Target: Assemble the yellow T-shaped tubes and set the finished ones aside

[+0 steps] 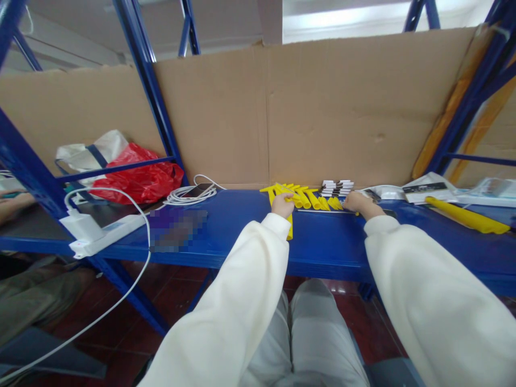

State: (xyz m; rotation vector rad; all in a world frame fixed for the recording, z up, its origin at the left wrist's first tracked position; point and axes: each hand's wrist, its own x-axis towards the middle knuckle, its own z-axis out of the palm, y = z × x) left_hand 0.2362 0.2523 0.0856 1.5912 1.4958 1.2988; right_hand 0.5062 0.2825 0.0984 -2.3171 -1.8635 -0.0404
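Observation:
On the blue shelf, my left hand is closed on a yellow T-shaped plastic piece, whose lower end shows below the fingers. Several similar yellow pieces with round tubular ends lie in a row just right of that hand. Further right are smaller yellow pieces. My right hand is beside them, its fingers bent and closed; what they hold is too small to make out. Behind the small pieces lies a stack of black-and-white strips.
A brown cardboard wall stands behind the shelf. To the right lie plastic packets and a long yellow object. To the left are a coiled white cable, a red bag and a power strip. Another person's arm shows far left.

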